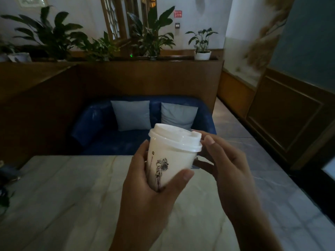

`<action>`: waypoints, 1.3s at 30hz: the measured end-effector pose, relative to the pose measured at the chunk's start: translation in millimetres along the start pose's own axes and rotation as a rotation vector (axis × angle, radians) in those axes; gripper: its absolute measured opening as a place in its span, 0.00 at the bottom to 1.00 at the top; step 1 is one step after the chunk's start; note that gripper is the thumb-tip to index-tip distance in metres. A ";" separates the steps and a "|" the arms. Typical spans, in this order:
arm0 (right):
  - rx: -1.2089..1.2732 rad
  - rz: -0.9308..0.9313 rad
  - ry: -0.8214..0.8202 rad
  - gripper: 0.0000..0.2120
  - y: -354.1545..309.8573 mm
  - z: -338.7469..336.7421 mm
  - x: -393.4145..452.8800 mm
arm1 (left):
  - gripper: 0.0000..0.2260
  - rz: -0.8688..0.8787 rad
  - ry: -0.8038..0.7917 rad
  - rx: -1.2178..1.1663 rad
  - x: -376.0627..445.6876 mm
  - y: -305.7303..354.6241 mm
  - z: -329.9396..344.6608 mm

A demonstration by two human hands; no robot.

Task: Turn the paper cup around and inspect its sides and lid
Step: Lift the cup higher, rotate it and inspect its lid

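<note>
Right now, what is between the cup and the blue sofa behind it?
In the head view, only the table's far edge lies between the cup, held by the left hand, and the sofa.

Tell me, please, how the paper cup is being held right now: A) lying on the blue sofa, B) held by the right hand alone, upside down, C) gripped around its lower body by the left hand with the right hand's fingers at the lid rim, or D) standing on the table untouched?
C: the left hand wraps the lower body of the paper cup, held tilted above the table, while the right hand touches the rim of the lid.

Pale marble table (63, 205), dark items at left edge (7, 178).
</note>
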State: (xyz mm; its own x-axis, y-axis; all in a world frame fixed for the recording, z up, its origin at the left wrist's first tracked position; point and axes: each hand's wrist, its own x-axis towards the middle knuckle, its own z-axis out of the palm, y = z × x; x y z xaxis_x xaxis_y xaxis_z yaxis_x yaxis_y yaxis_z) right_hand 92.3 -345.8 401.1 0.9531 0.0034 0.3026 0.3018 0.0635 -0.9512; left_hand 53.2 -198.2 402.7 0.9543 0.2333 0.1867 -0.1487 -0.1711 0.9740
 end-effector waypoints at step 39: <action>0.299 0.246 -0.040 0.13 14.0 -8.3 3.5 | 0.37 0.710 0.177 0.726 6.0 13.8 -6.4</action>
State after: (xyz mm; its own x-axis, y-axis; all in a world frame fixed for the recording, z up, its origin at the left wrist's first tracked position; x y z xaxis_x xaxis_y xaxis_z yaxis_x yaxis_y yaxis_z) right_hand 100.1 -353.1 388.3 0.9928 0.0935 0.0754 0.0389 0.3442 -0.9381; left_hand 55.2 -193.1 418.1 0.6471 -0.0195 0.7622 -0.4147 -0.8478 0.3304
